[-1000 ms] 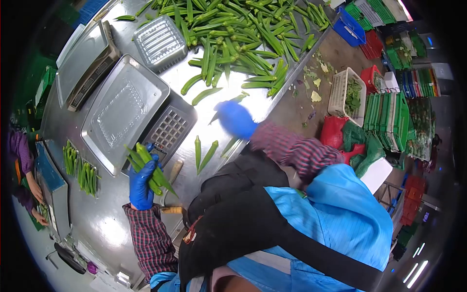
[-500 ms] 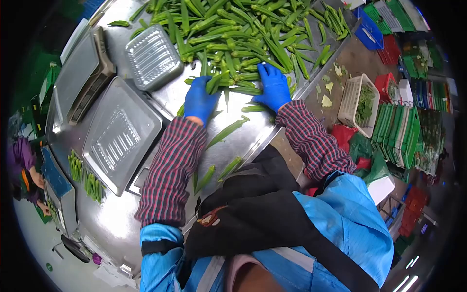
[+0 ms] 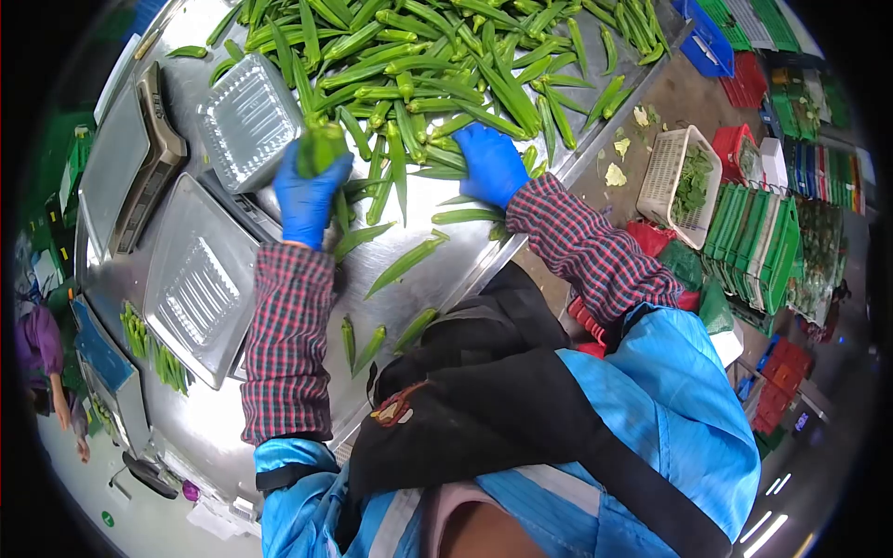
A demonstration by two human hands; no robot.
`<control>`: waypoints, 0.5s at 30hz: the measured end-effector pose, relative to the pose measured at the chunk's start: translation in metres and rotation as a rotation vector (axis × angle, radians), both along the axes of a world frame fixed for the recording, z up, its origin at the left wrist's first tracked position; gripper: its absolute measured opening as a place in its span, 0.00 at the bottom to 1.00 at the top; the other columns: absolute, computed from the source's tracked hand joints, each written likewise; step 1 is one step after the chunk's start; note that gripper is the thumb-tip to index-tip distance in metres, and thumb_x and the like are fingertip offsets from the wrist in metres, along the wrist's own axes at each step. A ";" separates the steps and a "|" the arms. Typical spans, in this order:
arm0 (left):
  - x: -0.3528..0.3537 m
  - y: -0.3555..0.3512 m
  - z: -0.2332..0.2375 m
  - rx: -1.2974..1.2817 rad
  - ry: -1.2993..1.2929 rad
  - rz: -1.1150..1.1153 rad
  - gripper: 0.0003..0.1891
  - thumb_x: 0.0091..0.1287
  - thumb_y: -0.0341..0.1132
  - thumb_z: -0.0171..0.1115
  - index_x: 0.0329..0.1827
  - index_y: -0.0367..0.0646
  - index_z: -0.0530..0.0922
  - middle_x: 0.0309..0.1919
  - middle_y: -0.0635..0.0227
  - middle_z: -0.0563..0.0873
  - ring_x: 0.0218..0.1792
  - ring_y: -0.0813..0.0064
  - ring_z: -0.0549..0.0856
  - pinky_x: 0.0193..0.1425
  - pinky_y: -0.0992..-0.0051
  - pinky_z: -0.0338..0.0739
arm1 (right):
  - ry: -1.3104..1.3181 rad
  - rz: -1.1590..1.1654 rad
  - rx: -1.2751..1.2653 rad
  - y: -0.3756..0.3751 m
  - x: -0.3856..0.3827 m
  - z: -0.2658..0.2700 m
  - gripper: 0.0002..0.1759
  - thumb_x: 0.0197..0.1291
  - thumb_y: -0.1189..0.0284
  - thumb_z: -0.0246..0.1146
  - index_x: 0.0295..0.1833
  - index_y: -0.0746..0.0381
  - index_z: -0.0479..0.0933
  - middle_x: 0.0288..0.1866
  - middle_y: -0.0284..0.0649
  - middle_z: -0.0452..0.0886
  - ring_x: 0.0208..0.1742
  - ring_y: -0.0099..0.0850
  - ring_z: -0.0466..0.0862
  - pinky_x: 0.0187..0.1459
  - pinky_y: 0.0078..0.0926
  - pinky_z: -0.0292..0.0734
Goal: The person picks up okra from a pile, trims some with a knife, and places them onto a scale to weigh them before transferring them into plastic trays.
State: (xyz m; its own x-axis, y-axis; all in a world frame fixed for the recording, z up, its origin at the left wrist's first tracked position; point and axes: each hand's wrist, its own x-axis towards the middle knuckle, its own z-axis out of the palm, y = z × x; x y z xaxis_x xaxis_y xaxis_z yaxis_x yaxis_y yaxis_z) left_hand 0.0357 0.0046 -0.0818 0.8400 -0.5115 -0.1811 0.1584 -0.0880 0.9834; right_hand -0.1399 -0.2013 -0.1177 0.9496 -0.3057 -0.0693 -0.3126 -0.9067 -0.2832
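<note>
A large heap of green okra [image 3: 419, 79] covers the far part of the metal table. My left hand [image 3: 312, 200], in a blue glove, is closed on several okra pods [image 3: 321, 149], blurred by motion, beside a stack of clear plastic trays [image 3: 249, 126]. My right hand [image 3: 493, 166], also gloved in blue, rests at the near edge of the heap with thumb and fingers apart, touching the pods there. Loose pods, such as one okra pod [image 3: 406, 265], lie on the metal between and below my hands.
Left of me stand a weighing scale [image 3: 130, 163] and a second one bearing a clear tray [image 3: 200, 279]. A row of okra [image 3: 153, 349] lies further left. Beyond the table's right edge are a cream basket [image 3: 681, 181] and green crates [image 3: 744, 246]. Another person's arm [image 3: 60, 400] shows at far left.
My left hand has moved left, lifting okra from the heap's near edge towards the clear trays. My right hand stays at the heap. The whole view has shifted slightly.
</note>
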 end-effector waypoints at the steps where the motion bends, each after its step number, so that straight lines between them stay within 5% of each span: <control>1: 0.004 0.006 0.013 0.003 0.067 0.030 0.21 0.54 0.28 0.71 0.51 0.37 0.76 0.41 0.68 0.83 0.39 0.77 0.82 0.45 0.78 0.78 | -0.046 -0.003 0.091 -0.006 0.001 0.000 0.35 0.34 0.68 0.70 0.54 0.61 0.70 0.46 0.52 0.75 0.49 0.50 0.77 0.51 0.42 0.73; 6: -0.002 0.025 0.039 -0.190 0.476 0.026 0.19 0.60 0.30 0.66 0.54 0.39 0.74 0.40 0.66 0.83 0.38 0.76 0.83 0.41 0.79 0.78 | 0.145 -0.180 0.606 -0.029 -0.008 0.035 0.40 0.37 0.68 0.70 0.61 0.62 0.67 0.56 0.52 0.76 0.59 0.45 0.76 0.58 0.34 0.71; 9: -0.032 0.011 0.042 -0.256 0.682 0.017 0.20 0.61 0.30 0.64 0.56 0.39 0.73 0.40 0.66 0.83 0.37 0.76 0.83 0.40 0.79 0.79 | -0.153 -0.294 1.122 -0.048 -0.026 0.030 0.44 0.41 0.72 0.68 0.68 0.63 0.62 0.48 0.42 0.79 0.48 0.33 0.80 0.53 0.29 0.74; 15: -0.068 -0.060 0.020 -0.315 0.758 -0.174 0.19 0.62 0.30 0.64 0.55 0.40 0.72 0.42 0.67 0.81 0.39 0.77 0.83 0.42 0.77 0.80 | -0.262 -0.475 1.292 -0.100 -0.037 0.057 0.36 0.47 0.76 0.65 0.65 0.66 0.64 0.49 0.41 0.79 0.49 0.31 0.80 0.55 0.28 0.74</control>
